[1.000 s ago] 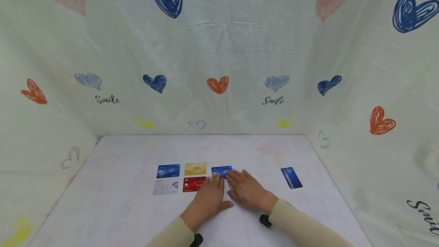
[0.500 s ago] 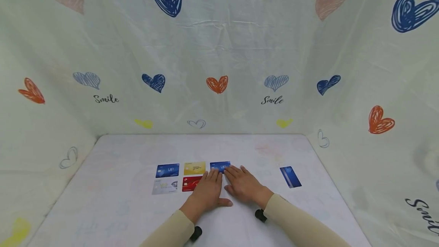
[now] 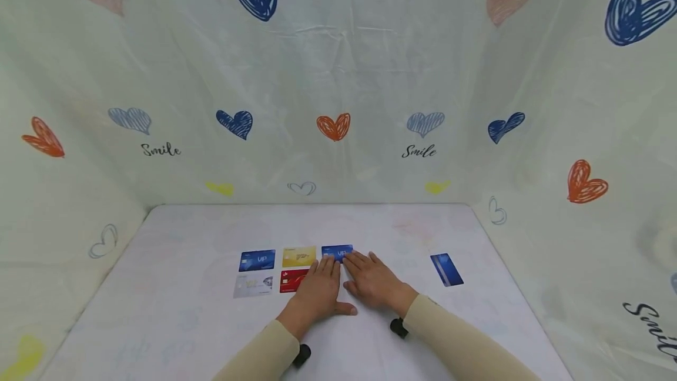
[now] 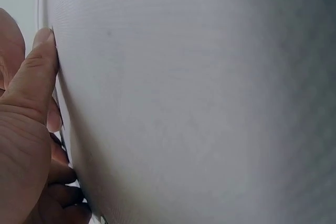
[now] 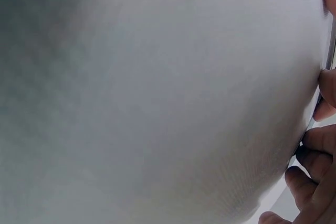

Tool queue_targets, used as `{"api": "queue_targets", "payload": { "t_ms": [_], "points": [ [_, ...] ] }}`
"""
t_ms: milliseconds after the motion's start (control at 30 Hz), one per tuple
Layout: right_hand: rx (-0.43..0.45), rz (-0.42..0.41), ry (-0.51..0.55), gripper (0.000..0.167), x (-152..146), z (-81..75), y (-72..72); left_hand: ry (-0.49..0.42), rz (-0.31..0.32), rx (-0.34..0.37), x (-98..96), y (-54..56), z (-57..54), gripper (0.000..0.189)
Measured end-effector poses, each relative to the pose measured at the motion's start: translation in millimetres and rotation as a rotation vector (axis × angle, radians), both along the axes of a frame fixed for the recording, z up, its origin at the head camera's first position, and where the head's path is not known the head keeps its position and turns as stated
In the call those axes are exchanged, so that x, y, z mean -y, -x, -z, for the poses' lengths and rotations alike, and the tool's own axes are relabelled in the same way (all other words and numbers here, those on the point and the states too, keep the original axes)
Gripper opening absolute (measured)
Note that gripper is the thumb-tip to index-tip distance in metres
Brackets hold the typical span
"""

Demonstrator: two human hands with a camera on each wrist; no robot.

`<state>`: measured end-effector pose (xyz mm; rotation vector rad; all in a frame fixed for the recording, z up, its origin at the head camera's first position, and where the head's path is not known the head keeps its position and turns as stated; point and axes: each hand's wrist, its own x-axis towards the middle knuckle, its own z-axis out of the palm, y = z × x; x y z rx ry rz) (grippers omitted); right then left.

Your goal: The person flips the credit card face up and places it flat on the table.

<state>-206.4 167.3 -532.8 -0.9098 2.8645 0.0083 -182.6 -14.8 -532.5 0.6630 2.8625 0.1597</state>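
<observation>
In the head view, my left hand (image 3: pixel 319 290) lies palm down with straight fingers. Its fingertips rest at the lower edge of a blue VIP card (image 3: pixel 334 249) and overlap the right part of a red VIP card (image 3: pixel 290 280). My right hand (image 3: pixel 374 281), also flat, has its fingertips on the blue card's lower right corner. Left of that card lies a gold card (image 3: pixel 299 256), then another blue VIP card (image 3: pixel 257 260), with a silver card (image 3: pixel 253 286) below it. The wrist views show the fingers low against the white tabletop.
A dark blue card with a stripe (image 3: pixel 446 269) lies slanted at the right of the white table (image 3: pixel 174 322). Pale curtains (image 3: pixel 370 75) printed with hearts hang behind the table and along both sides.
Both hands and the blue card between them have slid slightly away from me, toward the gold card. The other cards stay put, and the head view tilts a little.
</observation>
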Motion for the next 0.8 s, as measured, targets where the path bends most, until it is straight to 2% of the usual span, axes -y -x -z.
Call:
{"api": "queue_targets", "payload": {
  "t_ms": [233, 433, 567, 800],
  "points": [
    [0.015, 0.016, 0.006, 0.064, 0, -0.4, -1.0, -0.014, -0.008, 0.006, 0.4, -1.8, -4.7, 0.115],
    [0.003, 0.06, 0.046, 0.068, -11, -0.3, -6.5, -0.012, -0.016, 0.008, -0.5, -0.6, -2.8, 0.115],
    [-0.001, 0.117, 0.074, 0.072, -30, 0.4, -13.2, -0.014, -0.025, 0.012, -1.1, 0.0, -0.6, 0.116],
    [-0.035, 0.239, 0.083, 0.078, -82, -3.8, -24.8, -0.036, -0.043, 0.028, -1.0, 1.5, 0.4, 0.115]
  ]
}}
